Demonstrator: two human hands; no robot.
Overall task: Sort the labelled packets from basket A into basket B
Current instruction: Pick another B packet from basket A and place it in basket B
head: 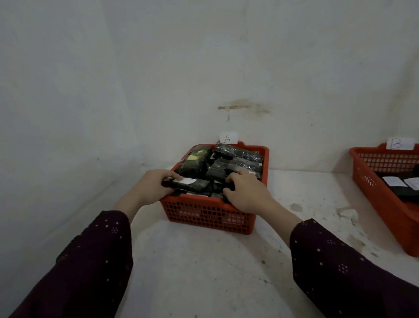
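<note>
Basket A (pixel 208 213), a red mesh crate with a paper "A" tag (pixel 227 138), stands against the wall and is full of dark packets. My left hand (pixel 150 185) grips a dark packet with a white label (pixel 189 184) at the basket's near-left rim. My right hand (pixel 248 192) reaches into the near-right side, fingers curled on another dark packet (pixel 229 190) that is mostly hidden. Basket B (pixel 409 227), red with a "B" tag (pixel 397 143), sits at the far right and holds a few labelled packets (pixel 413 184).
Both baskets rest on a white stone surface (pixel 200 273) in a corner of pale walls. Small chips of rubble (pixel 347 214) lie between the baskets. A packet with a yellow label (pixel 194 158) lies at the back left of basket A.
</note>
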